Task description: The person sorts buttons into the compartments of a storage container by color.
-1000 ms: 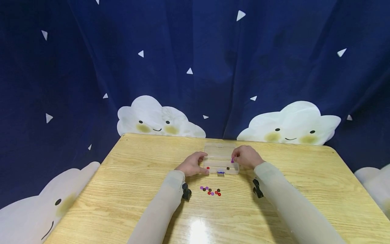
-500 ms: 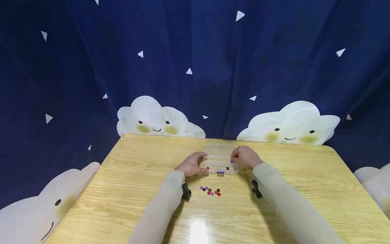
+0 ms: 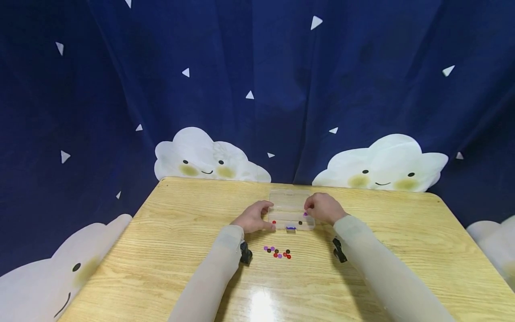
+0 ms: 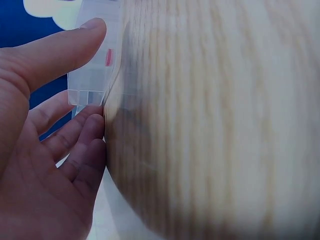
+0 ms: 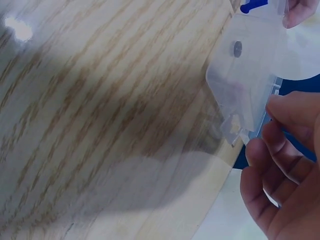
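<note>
A clear plastic box [image 3: 281,215] with its lid [image 3: 289,199] folded back lies on the wooden table. My left hand [image 3: 253,217] holds its left end, thumb at the front and fingers at the back. In the left wrist view, the thumb [image 4: 92,45] lies over the box side. My right hand [image 3: 326,208] is at the box's right end, thumb and index finger pinched together. A small purple bead [image 3: 305,213] shows at those fingertips, over the box; the fingers partly hide it. Inside the box are a red bead [image 3: 274,222] at left and a black bead [image 3: 300,222] toward the right.
Several loose beads [image 3: 280,256], purple, black and red, lie on the table in front of the box. A blue latch [image 3: 291,228] is on the box's front. Behind the table [image 3: 193,205] hangs a dark blue curtain [image 3: 277,89] with clouds and triangles.
My right hand has shifted very slightly left, and the purple bead sits a little lower under the fingertips. The left hand, the box and the loose beads look the same.
</note>
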`<act>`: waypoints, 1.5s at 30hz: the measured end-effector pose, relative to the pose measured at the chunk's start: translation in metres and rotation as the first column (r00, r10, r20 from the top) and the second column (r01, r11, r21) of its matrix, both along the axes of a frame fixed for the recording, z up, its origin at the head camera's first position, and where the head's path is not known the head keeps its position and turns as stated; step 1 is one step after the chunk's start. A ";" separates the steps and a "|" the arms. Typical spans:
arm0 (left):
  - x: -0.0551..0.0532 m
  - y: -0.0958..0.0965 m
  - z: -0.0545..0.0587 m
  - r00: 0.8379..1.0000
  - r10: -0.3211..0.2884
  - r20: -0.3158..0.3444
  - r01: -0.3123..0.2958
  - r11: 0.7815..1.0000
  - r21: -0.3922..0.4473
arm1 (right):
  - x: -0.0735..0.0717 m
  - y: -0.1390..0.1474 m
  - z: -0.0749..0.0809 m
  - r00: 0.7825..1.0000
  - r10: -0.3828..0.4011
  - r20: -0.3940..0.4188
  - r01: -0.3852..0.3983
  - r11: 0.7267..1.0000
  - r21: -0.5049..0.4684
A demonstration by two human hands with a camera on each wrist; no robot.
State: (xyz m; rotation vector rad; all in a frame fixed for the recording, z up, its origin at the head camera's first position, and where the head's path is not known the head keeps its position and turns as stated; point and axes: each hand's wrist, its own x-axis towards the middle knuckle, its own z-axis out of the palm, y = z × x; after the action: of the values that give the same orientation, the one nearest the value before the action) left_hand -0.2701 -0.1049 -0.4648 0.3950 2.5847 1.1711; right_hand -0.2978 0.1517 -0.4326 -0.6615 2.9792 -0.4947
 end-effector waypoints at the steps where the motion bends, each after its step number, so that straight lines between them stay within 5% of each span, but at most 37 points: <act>1: 0.000 0.000 0.000 1.000 0.001 0.002 -0.001 1.000 0.003 | 0.000 0.000 0.000 1.000 0.001 0.000 -0.001 1.000 -0.001; 22: -0.002 -0.001 -0.001 1.000 0.005 0.005 -0.005 1.000 0.009 | 0.007 0.005 0.002 0.999 0.049 -0.018 -0.051 0.993 -0.105; 45: -0.002 0.002 -0.002 1.000 0.012 0.007 -0.012 1.000 -0.002 | 0.041 -0.028 0.019 0.984 0.177 -0.029 -0.180 0.975 -0.129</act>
State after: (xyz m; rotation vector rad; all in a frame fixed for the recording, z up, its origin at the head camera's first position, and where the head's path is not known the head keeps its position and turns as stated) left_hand -0.2721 -0.1027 -0.4664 0.3742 2.5853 1.1722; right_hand -0.2566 0.1233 -0.4137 -0.9393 2.8842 -0.6777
